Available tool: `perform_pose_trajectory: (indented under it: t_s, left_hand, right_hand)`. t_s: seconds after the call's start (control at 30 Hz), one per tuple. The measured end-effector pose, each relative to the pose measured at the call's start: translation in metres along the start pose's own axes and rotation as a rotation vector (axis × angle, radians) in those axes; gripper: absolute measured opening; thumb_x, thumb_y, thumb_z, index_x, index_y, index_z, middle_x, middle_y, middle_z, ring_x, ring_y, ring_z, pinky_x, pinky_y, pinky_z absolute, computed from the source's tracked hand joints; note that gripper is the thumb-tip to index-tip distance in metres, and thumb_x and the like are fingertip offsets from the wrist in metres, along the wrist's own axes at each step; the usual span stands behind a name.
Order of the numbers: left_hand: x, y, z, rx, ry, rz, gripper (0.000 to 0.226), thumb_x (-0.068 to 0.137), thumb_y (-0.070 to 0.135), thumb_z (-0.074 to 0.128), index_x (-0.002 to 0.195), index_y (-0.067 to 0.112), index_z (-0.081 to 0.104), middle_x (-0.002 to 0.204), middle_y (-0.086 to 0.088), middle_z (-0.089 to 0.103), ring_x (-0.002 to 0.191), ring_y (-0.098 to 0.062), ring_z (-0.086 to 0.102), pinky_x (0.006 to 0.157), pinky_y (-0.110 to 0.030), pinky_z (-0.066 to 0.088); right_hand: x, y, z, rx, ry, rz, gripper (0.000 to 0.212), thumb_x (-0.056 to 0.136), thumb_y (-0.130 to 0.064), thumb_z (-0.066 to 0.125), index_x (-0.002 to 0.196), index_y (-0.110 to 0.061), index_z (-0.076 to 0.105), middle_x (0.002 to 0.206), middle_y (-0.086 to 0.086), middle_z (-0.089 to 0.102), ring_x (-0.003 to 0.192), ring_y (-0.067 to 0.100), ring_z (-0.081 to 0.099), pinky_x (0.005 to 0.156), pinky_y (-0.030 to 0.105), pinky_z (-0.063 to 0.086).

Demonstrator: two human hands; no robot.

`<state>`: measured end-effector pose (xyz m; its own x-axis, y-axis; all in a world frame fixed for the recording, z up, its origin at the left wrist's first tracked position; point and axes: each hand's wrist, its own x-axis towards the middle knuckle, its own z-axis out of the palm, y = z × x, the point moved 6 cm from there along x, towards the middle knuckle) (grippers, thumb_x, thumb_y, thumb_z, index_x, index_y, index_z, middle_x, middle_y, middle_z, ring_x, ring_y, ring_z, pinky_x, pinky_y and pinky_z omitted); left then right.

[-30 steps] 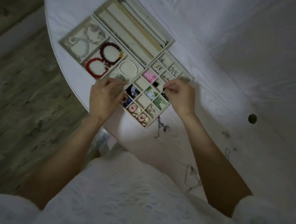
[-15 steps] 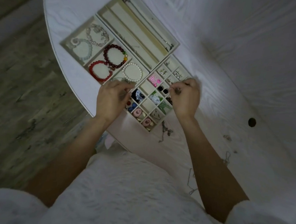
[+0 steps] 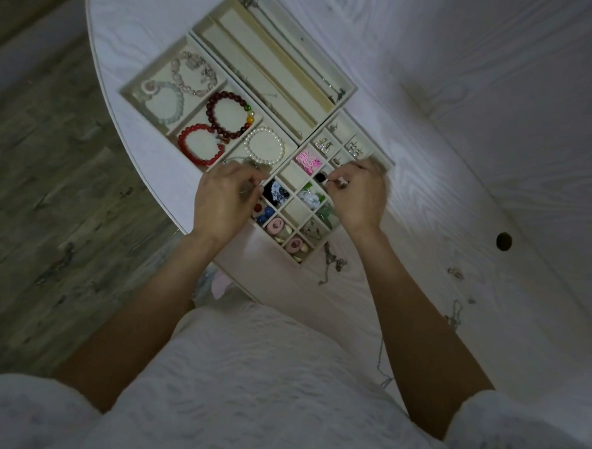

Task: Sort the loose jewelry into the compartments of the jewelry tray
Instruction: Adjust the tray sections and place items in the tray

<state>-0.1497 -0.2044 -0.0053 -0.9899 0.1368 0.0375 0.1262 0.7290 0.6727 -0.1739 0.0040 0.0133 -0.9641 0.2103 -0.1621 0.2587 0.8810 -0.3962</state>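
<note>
Beside wood-plank floor [image 3: 49, 194], white table [image 3: 465, 113] bears tray [image 3: 208, 46].

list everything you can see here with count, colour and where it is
table: one, white, round, under everything
trays: three, cream, side by side on the table's left part
bead bracelets: two, dark red and bright red, sharing the middle slot of the left tray
pearl bracelet: one, white, in the slot next to the red ones
pale bracelets: two or three, pale green and clear, far-left slot
pink piece: one, pink, small slot of the grid tray
loose chains: several, silver, on the table right of the grid tray
hole: one, dark, in the tabletop at right
left hand: one, fingers curled over the grid tray's left edge, a thin wire by the fingertips
right hand: one, pinching a small item over the grid tray
</note>
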Motion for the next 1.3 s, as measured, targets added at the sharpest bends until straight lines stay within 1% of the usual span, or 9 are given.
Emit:
perform_pose_trajectory:
  t_s: [0.27, 0.43, 0.57, 0.8, 0.87, 0.93, 1.1, 1.2, 1.3]
  left_hand:
    - [0.000, -0.004, 0.004, 0.010, -0.008, -0.001, 0.021, 0.086, 0.016, 0.067, 0.107, 0.018, 0.068, 0.093, -0.001, 0.066, 0.085, -0.019, 0.059, 0.082, -0.042, 0.047]
    - [0.001, -0.006, 0.005, 0.009, -0.018, 0.004, 0.021, 0.087, 0.018, 0.067, 0.108, 0.019, 0.068, 0.093, 0.000, 0.065, 0.085, -0.018, 0.058, 0.081, -0.042, 0.048]
    - [0.001, -0.005, 0.004, 0.021, -0.017, 0.014, 0.020, 0.087, 0.017, 0.067, 0.107, 0.019, 0.068, 0.093, 0.000, 0.065, 0.085, -0.017, 0.058, 0.080, -0.041, 0.048]
    - [0.001, -0.002, 0.003, 0.042, -0.008, 0.022, 0.021, 0.085, 0.015, 0.068, 0.106, 0.017, 0.069, 0.091, -0.003, 0.066, 0.083, -0.019, 0.059, 0.078, -0.037, 0.047]
    - [0.000, 0.000, 0.002, 0.050, -0.004, 0.024, 0.021, 0.085, 0.014, 0.068, 0.106, 0.017, 0.069, 0.092, -0.003, 0.067, 0.084, -0.020, 0.059, 0.079, -0.037, 0.047]
    - [0.000, 0.000, 0.002, 0.069, -0.001, 0.033, 0.021, 0.084, 0.014, 0.068, 0.105, 0.017, 0.069, 0.093, -0.004, 0.067, 0.085, -0.022, 0.060, 0.078, -0.038, 0.047]
    - [-0.001, -0.001, 0.002, 0.157, -0.002, 0.037, 0.022, 0.086, 0.018, 0.065, 0.107, 0.022, 0.069, 0.097, -0.002, 0.068, 0.088, -0.025, 0.060, 0.076, -0.041, 0.045]
    - [-0.002, -0.001, 0.003, 0.178, -0.008, 0.034, 0.022, 0.087, 0.019, 0.064, 0.109, 0.022, 0.069, 0.098, -0.003, 0.068, 0.091, -0.025, 0.060, 0.077, -0.040, 0.042]
    - [-0.001, 0.000, 0.003, 0.206, -0.022, 0.016, 0.023, 0.088, 0.019, 0.063, 0.110, 0.022, 0.069, 0.100, -0.004, 0.067, 0.094, -0.027, 0.059, 0.078, -0.038, 0.038]
  right_hand:
    - [-0.002, 0.000, 0.002, -0.280, 0.044, -0.038, 0.016, 0.085, -0.026, 0.065, 0.091, -0.014, 0.074, 0.105, 0.008, 0.066, 0.112, 0.028, 0.049, 0.101, 0.037, 0.035]
    - [-0.003, 0.003, 0.002, -0.154, 0.070, 0.033, 0.012, 0.085, -0.024, 0.066, 0.089, -0.017, 0.075, 0.100, 0.003, 0.068, 0.110, 0.025, 0.051, 0.100, 0.030, 0.030]
    - [-0.006, 0.002, -0.002, -0.126, 0.084, 0.073, 0.012, 0.088, -0.022, 0.064, 0.093, -0.018, 0.074, 0.106, 0.000, 0.066, 0.112, 0.019, 0.048, 0.097, 0.028, 0.026]
    - [-0.007, 0.004, -0.002, -0.084, 0.099, 0.036, 0.010, 0.086, -0.018, 0.065, 0.091, -0.020, 0.074, 0.097, 0.000, 0.070, 0.102, 0.015, 0.055, 0.094, 0.026, 0.032]
    - [-0.009, 0.009, -0.008, -0.011, 0.094, 0.000, 0.011, 0.086, -0.017, 0.066, 0.094, -0.017, 0.074, 0.094, 0.002, 0.070, 0.090, 0.012, 0.058, 0.087, 0.020, 0.041]
    - [-0.017, 0.018, -0.023, 0.090, 0.100, -0.030, 0.013, 0.086, -0.015, 0.066, 0.097, -0.014, 0.073, 0.094, 0.001, 0.069, 0.078, 0.007, 0.055, 0.072, 0.013, 0.039]
    - [-0.065, 0.062, -0.044, 0.114, -0.001, -0.101, 0.013, 0.084, -0.013, 0.067, 0.096, -0.012, 0.072, 0.086, 0.000, 0.063, 0.067, 0.006, 0.048, 0.063, 0.016, 0.038]
    - [-0.093, 0.075, -0.020, 0.030, -0.087, -0.087, 0.010, 0.083, -0.017, 0.067, 0.092, -0.013, 0.071, 0.086, 0.003, 0.065, 0.075, 0.015, 0.055, 0.065, 0.028, 0.044]
    - [-0.110, 0.075, 0.003, -0.057, -0.083, -0.136, 0.009, 0.080, -0.014, 0.068, 0.088, -0.008, 0.070, 0.087, 0.008, 0.066, 0.079, 0.028, 0.060, 0.065, 0.032, 0.046]
